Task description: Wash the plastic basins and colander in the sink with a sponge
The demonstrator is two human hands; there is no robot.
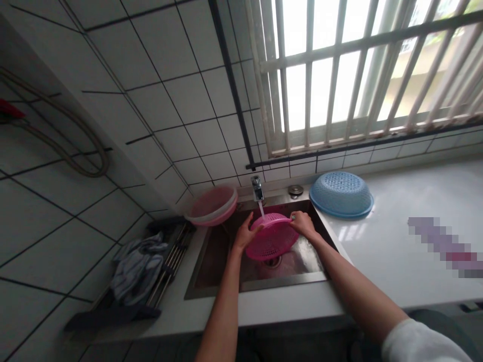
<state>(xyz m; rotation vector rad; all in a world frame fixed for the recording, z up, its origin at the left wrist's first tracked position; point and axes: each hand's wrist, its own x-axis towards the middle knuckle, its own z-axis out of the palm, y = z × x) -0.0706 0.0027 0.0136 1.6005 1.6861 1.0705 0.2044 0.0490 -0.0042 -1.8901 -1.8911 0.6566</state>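
A bright pink colander (272,240) with a pattern of holes is held tilted over the steel sink (211,266). My left hand (246,234) grips its left rim, thumb and fingers apart around the edge. On the other side, my right hand (302,223) is closed on the right rim. Water runs from the chrome faucet (257,189) onto the far part of the colander. Below it, the sink drain (272,261) partly shows.
Pink and white basins (213,206) lean at the sink's back left corner. An upturned blue colander (341,195) sits on the white counter (392,196) at right. Grey cloths (139,266) lie on a metal rack at left. A barred window (339,75) is above.
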